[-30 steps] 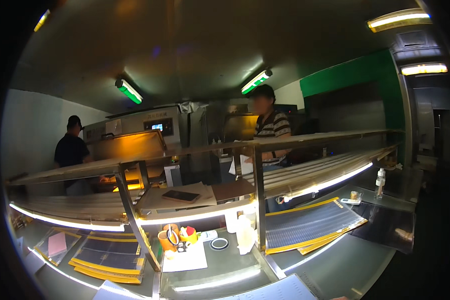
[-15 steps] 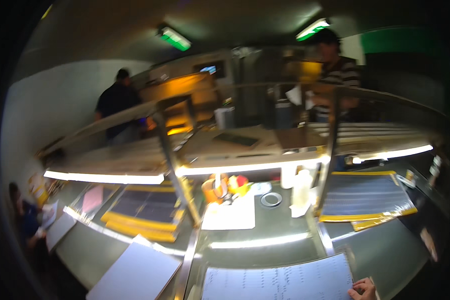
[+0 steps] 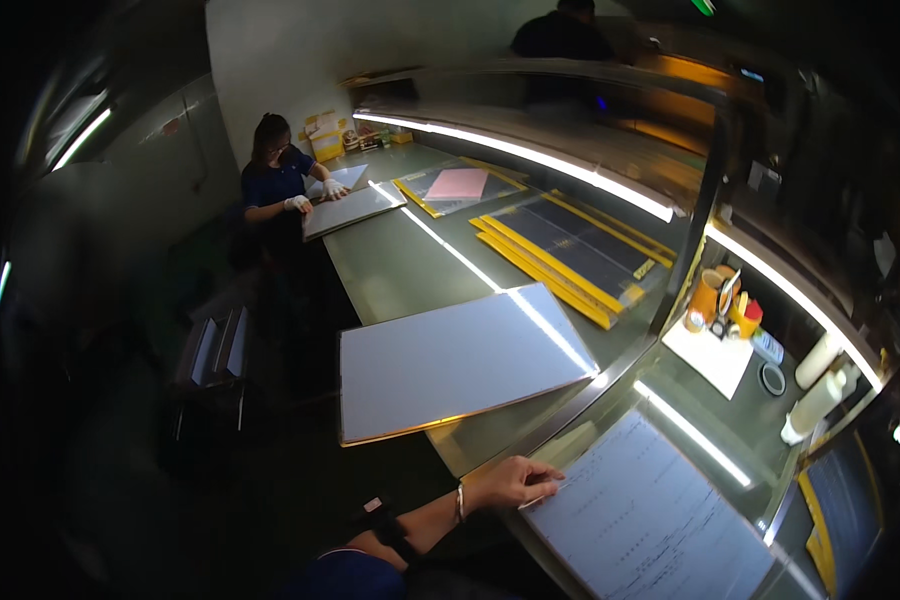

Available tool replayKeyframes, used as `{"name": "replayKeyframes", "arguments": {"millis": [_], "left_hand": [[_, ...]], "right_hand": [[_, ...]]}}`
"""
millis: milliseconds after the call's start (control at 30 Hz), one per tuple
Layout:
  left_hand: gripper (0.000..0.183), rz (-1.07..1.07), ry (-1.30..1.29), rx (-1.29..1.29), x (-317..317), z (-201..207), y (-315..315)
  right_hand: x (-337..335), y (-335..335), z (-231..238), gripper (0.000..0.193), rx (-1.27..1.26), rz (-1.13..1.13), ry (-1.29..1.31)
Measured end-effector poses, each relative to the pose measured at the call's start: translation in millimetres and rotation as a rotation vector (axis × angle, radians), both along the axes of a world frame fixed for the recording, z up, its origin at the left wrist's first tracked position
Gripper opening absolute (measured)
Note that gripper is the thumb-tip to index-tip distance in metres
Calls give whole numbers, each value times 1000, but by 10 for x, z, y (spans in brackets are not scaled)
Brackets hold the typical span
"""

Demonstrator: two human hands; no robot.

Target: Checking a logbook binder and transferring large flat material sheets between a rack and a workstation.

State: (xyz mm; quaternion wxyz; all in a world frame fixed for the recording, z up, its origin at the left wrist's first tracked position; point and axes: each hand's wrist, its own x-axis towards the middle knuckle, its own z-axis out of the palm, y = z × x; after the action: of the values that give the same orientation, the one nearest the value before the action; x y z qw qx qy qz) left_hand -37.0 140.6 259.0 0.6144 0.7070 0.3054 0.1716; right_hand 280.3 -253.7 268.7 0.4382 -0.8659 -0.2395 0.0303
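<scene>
A flat panel (image 3: 642, 520), pale and covered with rows of small dark marks, lies on the bench in front of me. My left hand (image 3: 515, 484) comes in from the lower edge, with a bracelet and a dark strapped device on the arm. Its fingers are closed at the panel's left corner, gripping the edge; the thumb side is partly hidden. My right hand is out of the picture. Left of the panel, beyond a metal divider, a plain pale panel (image 3: 460, 355) overhangs the bench's front edge.
Yellow-edged dark screens (image 3: 570, 245) lie farther back, one bearing a pink sheet (image 3: 457, 184). A gloved person (image 3: 280, 180) handles panels at the far left. A metal post (image 3: 692, 220) and lit shelf rise above the bench; white bottles (image 3: 816, 402) stand at right.
My view has swung left, bringing the plain panel and the gloved person nearer the middle. My left hand has come into view at the marked panel; my right hand has gone out of view.
</scene>
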Motion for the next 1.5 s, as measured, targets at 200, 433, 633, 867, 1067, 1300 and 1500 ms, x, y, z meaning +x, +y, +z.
{"name": "replayKeyframes", "arguments": {"millis": [200, 433, 633, 867, 1067, 1300, 1500], "left_hand": [[11, 12, -129, -1, 86, 139, 268], [47, 18, -164, 22, 327, 391, 304], [27, -197, -3, 588, 168, 173, 301], [41, -325, 94, 405, -72, 114, 245], [45, -381, 108, 408, -65, 119, 306], [49, -466, 150, 424, -60, 114, 323], [51, -494, 158, 429, -57, 103, 326]], "right_hand": [[230, 54, -259, 10, 158, 92, 17], [237, 288, -260, 24, 249, -29, 185], [228, 136, -316, 32, 345, -51, 200], [276, 88, -306, 32, 334, -33, 161], [272, 155, -312, 31, 337, -45, 148], [239, 165, -314, 31, 393, -82, 140], [286, 106, -362, 31, 416, -72, 143]]}}
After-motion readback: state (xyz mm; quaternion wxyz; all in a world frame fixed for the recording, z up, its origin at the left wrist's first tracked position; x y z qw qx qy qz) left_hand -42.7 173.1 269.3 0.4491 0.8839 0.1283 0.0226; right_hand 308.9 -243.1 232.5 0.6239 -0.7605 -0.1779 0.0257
